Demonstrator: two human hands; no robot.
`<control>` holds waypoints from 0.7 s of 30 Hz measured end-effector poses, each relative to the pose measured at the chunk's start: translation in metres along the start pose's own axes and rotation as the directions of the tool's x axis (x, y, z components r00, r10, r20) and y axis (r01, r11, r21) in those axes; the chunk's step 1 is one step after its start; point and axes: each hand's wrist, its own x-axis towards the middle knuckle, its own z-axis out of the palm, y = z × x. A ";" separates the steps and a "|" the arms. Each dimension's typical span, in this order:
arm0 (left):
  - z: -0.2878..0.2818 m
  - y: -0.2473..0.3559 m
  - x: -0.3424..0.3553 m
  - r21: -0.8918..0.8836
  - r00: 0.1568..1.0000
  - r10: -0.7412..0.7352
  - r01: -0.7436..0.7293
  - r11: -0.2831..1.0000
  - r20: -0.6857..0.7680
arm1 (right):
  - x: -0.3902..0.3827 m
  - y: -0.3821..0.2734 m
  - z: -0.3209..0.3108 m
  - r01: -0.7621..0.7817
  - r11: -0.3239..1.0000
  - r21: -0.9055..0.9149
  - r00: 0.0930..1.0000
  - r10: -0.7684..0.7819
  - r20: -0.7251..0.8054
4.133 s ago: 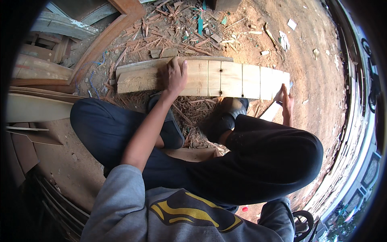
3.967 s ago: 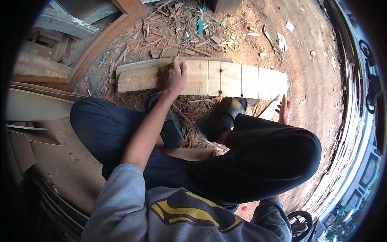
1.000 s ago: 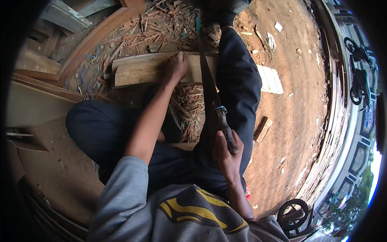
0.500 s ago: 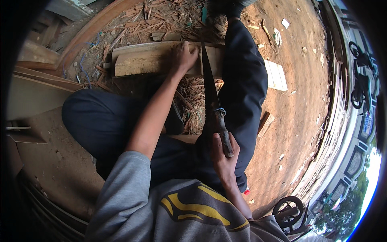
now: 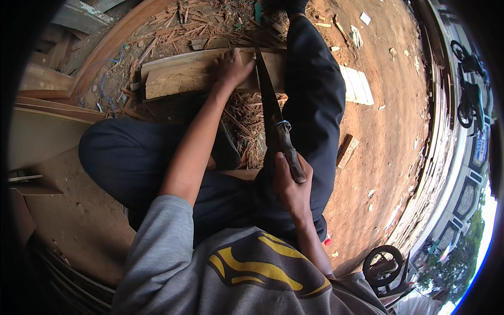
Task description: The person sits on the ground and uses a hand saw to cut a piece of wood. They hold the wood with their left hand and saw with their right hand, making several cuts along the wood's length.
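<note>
A long wooden board (image 5: 173,76) lies crosswise beyond my bent left knee, with my outstretched right leg (image 5: 310,84) over it; its paler, scored right end (image 5: 358,85) shows past the leg. My left hand (image 5: 233,68) grips the board with curled fingers, just left of a long, dark saw blade (image 5: 270,100) resting across it. My right hand (image 5: 291,189) is closed on the saw's worn handle (image 5: 294,160), which has a blue binding near the blade. The far tip of the blade is hard to make out against the debris.
Wood scraps (image 5: 186,23) litter the dirt. Wooden frames (image 5: 81,73) and sheets (image 5: 44,136) lean at the left. A small offcut (image 5: 347,151) lies right of my leg. At the right are stacked planks (image 5: 436,131), parked motorbikes (image 5: 467,84) and a black wheel (image 5: 380,265).
Since four seconds ago, my right leg has stretched over the board and my right hand has left the board's end for the saw. In the last second, both hands have moved slightly upward in view.
</note>
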 end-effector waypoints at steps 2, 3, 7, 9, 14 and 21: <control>-0.001 0.001 0.000 0.000 1.000 0.002 -0.002 1.000 -0.002 | -0.004 0.002 0.002 0.023 1.000 -0.012 1.000 -0.023 -0.010; 0.000 0.001 -0.001 -0.007 1.000 0.001 -0.001 1.000 -0.004 | -0.005 0.002 0.003 0.033 0.999 -0.020 0.999 -0.033 -0.015; 0.003 -0.002 0.000 -0.037 1.000 0.005 -0.005 0.999 -0.013 | 0.000 0.002 0.008 0.023 0.999 -0.024 1.000 -0.023 -0.013; 0.006 -0.004 0.001 -0.046 0.999 0.007 -0.009 0.999 -0.046 | 0.011 0.005 0.009 0.015 1.000 -0.002 1.000 -0.015 -0.005; 0.004 -0.001 -0.002 -0.052 0.999 -0.002 -0.001 0.999 -0.044 | 0.007 0.008 0.015 0.084 0.994 -0.072 0.996 -0.086 -0.023; 0.005 -0.003 -0.007 -0.103 0.997 0.001 -0.010 0.995 -0.080 | 0.005 0.010 0.017 0.095 0.988 -0.119 0.994 -0.100 -0.045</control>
